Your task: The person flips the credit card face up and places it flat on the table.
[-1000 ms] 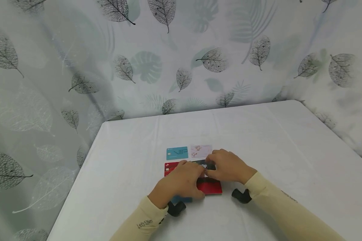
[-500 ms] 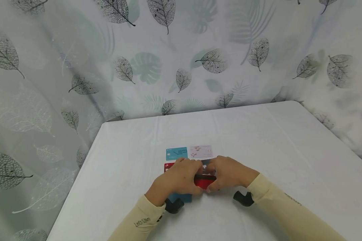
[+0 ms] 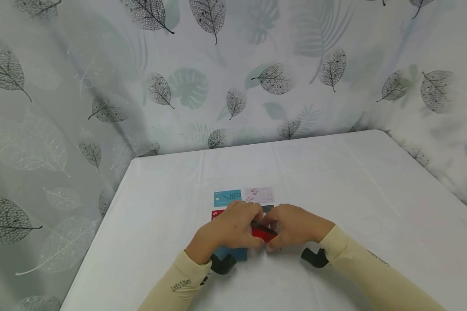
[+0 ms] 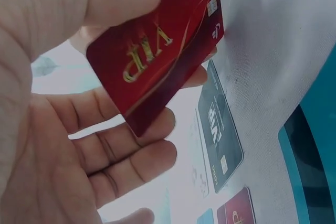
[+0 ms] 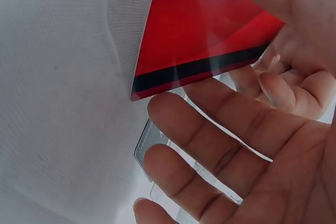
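Note:
Both hands hold a red VIP card [image 3: 263,233] tilted up over the near part of the card group. My left hand [image 3: 237,226] grips it from the left, thumb against the card. The left wrist view shows its front, with gold VIP letters and a chip. From the right, my right hand [image 3: 299,224] pinches it by thumb and fingers. A black stripe crosses the face seen in the right wrist view. Behind the fingers lies a dark grey card [image 4: 223,129]. Another red card [image 3: 216,214] is mostly covered by the left hand.
Farther back lie a teal VIP card [image 3: 227,198] and a pale flowered card [image 3: 259,195], side by side. A blue card [image 3: 237,254] sits below the left hand. All rest on a white-covered table [image 3: 171,194] against a leaf-print curtain [image 3: 233,65].
The right hand has come down and toward me from the dark grey card to the red card. The red card, flat before, has been lifted and tilted between both hands.

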{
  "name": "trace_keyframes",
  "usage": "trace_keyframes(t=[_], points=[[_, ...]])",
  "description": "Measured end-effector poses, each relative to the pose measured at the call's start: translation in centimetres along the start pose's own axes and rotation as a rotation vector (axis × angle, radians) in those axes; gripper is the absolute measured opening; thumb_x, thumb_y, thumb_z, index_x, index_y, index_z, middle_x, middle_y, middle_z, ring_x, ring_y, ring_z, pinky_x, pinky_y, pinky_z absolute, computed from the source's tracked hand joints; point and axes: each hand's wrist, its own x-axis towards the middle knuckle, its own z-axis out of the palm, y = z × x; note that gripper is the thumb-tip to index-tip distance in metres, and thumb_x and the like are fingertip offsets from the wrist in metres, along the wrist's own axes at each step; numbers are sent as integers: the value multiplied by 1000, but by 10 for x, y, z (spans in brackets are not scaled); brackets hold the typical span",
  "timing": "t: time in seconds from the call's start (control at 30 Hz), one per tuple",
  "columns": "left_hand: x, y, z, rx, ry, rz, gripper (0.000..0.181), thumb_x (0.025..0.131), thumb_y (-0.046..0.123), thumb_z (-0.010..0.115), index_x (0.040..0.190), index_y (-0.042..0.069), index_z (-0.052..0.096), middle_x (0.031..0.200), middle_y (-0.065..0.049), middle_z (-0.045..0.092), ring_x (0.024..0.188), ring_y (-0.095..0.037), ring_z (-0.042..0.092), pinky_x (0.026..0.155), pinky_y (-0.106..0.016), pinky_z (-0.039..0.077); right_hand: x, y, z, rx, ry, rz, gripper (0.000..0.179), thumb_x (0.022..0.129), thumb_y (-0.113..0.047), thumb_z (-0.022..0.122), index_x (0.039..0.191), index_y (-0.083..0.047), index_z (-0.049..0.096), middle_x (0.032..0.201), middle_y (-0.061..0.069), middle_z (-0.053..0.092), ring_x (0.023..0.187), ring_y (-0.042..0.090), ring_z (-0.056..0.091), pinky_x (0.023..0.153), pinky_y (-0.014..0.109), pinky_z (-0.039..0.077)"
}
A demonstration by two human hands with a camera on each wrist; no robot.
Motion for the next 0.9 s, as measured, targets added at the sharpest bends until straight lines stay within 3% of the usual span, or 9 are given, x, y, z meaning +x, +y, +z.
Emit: trace_keyframes(t=[0.2, 0.43, 0.63, 0.9], points=[[0, -3, -1, -75, 36, 16, 49, 85, 37, 82, 124, 14, 61, 114, 5, 67, 106, -12, 57, 104, -36, 44, -2, -2, -3, 67, -15, 37, 38, 78, -32, 89, 108, -15, 75, 91, -13, 69, 88, 13, 64, 78, 32, 53], [-2, -8, -4, -137, 48, -48, 59, 82, 40, 83, 130, 15, 58, 113, 3, 65, 104, -15, 58, 91, -32, 49, -5, 3, -3, 122, -3, 34, 35, 78, -34, 88, 106, -17, 73, 90, -9, 69, 87, 13, 65, 76, 31, 53], [0, -11, -2, -125, 1, -89, 64, 79, 46, 86, 128, 16, 57, 112, 3, 67, 100, -10, 58, 88, -29, 50, -5, 3, -2, 119, 12, 49, 33, 78, -32, 87, 102, -21, 68, 91, -8, 69, 88, 16, 62, 76, 32, 50], [3, -10, 4, -138, -30, -68, 67, 77, 50, 89, 125, 18, 55, 112, 7, 68, 102, -9, 60, 90, -28, 50, -6, 4, -2, 158, 43, 25, 41, 79, -25, 84, 113, -16, 63, 97, -13, 68, 97, 16, 62, 88, 39, 52]])
